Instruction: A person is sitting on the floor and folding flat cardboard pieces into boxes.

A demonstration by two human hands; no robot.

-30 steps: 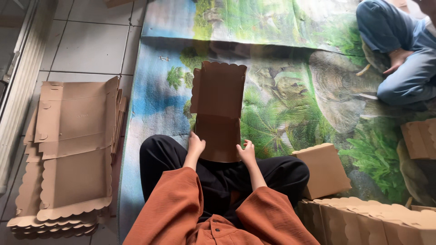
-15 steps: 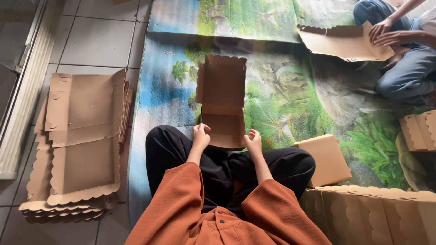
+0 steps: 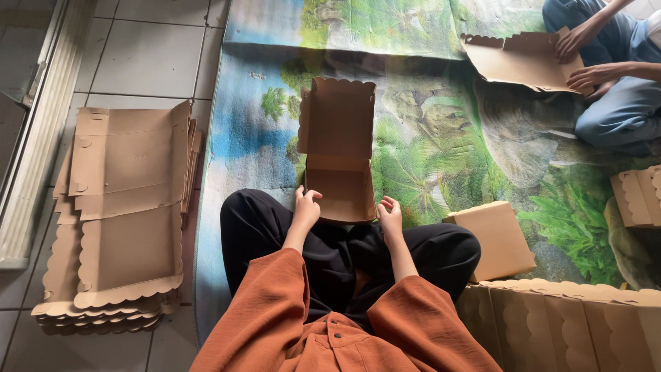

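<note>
One kraft cardboard box [image 3: 339, 160], half erected, scalloped lid edge; lies on the printed jungle mat [image 3: 441, 151] directly ahead of the seated person's crossed legs, near the mat's left edge. Long axis runs straight away from the person: tray portion nearest the knees, lid flap extending toward the far edge of the mat with its side flaps raised.

Left hand [image 3: 305, 207]: fingers curled on the near left corner of the tray, touching the wall; whether it pinches the card or merely rests against it cannot be told. Right hand [image 3: 390, 213]: fingers loosely bent, at the near right corner, just beside or barely touching the wall, holding nothing that shows. The two hands flank the near end evenly, neither plainly closer; the box lies forward of both.

One closed finished box [image 3: 497, 238], just right of the person's right knee. One row of standing scalloped boxes [image 3: 571, 324] along the near right edge of the mat. One stack of flat die-cut blanks [image 3: 124, 213] on the tiled floor [image 3: 138, 55], just off the mat's left edge. One further box [image 3: 637, 196] at the right edge. At the far right corner, another person's hands [image 3: 582, 55] rest on a flat blank [image 3: 520, 60].
</note>
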